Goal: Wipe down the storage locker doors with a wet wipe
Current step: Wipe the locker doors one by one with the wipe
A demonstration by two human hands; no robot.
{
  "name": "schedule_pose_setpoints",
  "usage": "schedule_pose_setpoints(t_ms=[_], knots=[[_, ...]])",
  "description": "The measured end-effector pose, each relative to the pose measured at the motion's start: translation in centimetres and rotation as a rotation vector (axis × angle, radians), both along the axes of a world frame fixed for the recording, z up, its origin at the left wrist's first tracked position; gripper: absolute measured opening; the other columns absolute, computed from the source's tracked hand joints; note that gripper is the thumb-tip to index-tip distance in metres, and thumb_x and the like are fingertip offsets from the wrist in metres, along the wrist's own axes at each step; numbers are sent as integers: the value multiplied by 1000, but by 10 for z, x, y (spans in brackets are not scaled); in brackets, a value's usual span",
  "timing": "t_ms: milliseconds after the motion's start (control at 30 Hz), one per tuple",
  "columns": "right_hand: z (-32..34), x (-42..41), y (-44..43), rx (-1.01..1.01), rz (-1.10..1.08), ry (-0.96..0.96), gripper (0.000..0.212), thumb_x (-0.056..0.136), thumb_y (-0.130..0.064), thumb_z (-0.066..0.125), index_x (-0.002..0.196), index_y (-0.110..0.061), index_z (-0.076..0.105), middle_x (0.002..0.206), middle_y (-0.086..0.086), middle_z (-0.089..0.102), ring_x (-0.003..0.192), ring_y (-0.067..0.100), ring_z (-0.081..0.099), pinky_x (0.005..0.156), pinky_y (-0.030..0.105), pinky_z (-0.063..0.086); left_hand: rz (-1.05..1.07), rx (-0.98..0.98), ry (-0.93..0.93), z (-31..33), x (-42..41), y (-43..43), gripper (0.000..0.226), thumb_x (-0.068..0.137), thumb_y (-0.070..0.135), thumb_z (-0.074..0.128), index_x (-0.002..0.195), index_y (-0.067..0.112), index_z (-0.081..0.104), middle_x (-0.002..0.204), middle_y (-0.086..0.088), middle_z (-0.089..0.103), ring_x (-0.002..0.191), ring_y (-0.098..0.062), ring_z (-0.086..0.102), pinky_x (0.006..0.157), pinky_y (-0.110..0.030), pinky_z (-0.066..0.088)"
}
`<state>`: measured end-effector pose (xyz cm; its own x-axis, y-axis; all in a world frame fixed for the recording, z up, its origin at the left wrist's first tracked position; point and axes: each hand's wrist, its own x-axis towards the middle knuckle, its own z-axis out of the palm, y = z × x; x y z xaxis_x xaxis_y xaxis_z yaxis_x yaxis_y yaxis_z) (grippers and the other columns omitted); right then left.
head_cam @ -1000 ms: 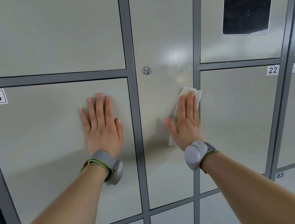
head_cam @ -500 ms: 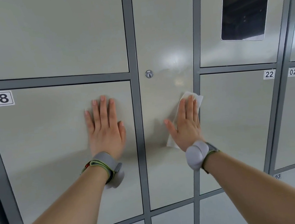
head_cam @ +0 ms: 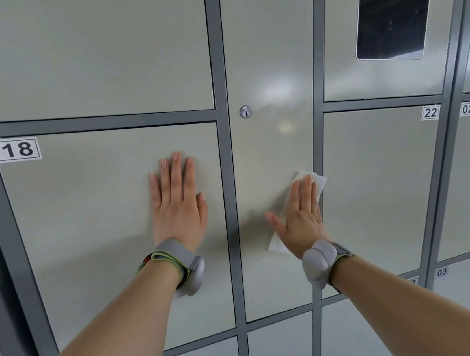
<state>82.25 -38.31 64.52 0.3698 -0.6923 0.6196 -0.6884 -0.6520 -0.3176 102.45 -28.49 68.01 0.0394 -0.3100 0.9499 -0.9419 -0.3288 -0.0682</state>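
While the right hand point(head_cam: 301, 223), fingers straight, presses the wet wipe point(head_cam: 317, 181) on the narrow keyed door point(head_cam: 269, 150), wipe slanting up-right to that door's right edge, bare panel above, left hand point(head_cam: 178, 211) open-fingered, flat on door 18 point(head_cam: 85, 225).

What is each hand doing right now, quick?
Left hand: open, flat on door 18, holding nothing.
Right hand: open, pressing the wipe against the middle door.

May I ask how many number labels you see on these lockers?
4 readable: 18 upper left; 22 and 02 right; 03 lower right. One more is partly hidden.
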Motion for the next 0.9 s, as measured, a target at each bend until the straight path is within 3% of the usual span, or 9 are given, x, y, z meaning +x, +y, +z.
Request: schedule_pose_setpoints(t_ms=[200,300,367,467,533,667,767,833,900], knots=[[32,6,6,106,44,-143,87,92,-59,28,147,-9,-17,153,9,-28,140,23,-29,113,30,-17,-46,53,-65,-10,10,10,58,91,23,32,145,2,24,153,-18,24,142,-33,7,118,-40,-3],[9,7,9,86,25,-80,104,78,-81,11,145,-8,-21,151,11,-32,138,24,-32,110,27,-23,-46,80,-72,-14,13,13,59,91,23,31,146,3,24,154,-18,22,142,-33,7,118,-42,-1],[-7,8,11,124,15,-57,107,67,-79,0,143,-8,-24,150,12,-33,136,23,-35,109,27,-24,-48,87,-63,-16,11,13,59,91,23,32,146,3,24,154,-18,22,142,-34,8,118,-43,0],[-20,10,22,169,11,-18,103,78,-79,13,141,-8,-27,150,14,-33,135,22,-36,110,30,-21,-48,79,-43,-19,9,11,60,90,23,32,146,3,23,153,-18,23,142,-34,11,118,-44,0],[-14,14,25,188,5,-34,94,91,-64,28,144,-6,-23,151,15,-31,138,25,-32,112,32,-18,-46,67,-38,-20,9,10,60,90,23,33,146,4,24,153,-17,24,141,-35,12,118,-42,-2],[15,20,24,183,57,-168,85,95,-52,33,147,-6,-16,153,11,-28,140,23,-29,111,29,-18,-61,57,-41,-22,10,10,59,90,22,32,145,3,25,153,-17,23,142,-34,10,118,-40,-5],[14,24,23,145,42,-175,89,93,-60,31,147,-7,-17,153,10,-28,139,21,-30,108,25,-23,-73,65,-48,-23,11,12,58,90,22,33,145,4,25,153,-17,23,142,-34,9,118,-41,-4],[3,24,24,117,21,-137,99,83,-74,18,146,-7,-18,151,9,-30,137,19,-33,105,21,-28,-81,75,-57,-24,12,13,59,90,21,33,146,4,24,153,-17,22,142,-33,8,118,-41,-4],[-11,23,25,115,18,-86,99,77,-73,8,144,-7,-21,150,11,-31,135,18,-35,108,24,-26,-81,86,-64,-25,13,15,59,89,20,33,146,5,24,154,-17,22,142,-33,9,118,-40,-4]])
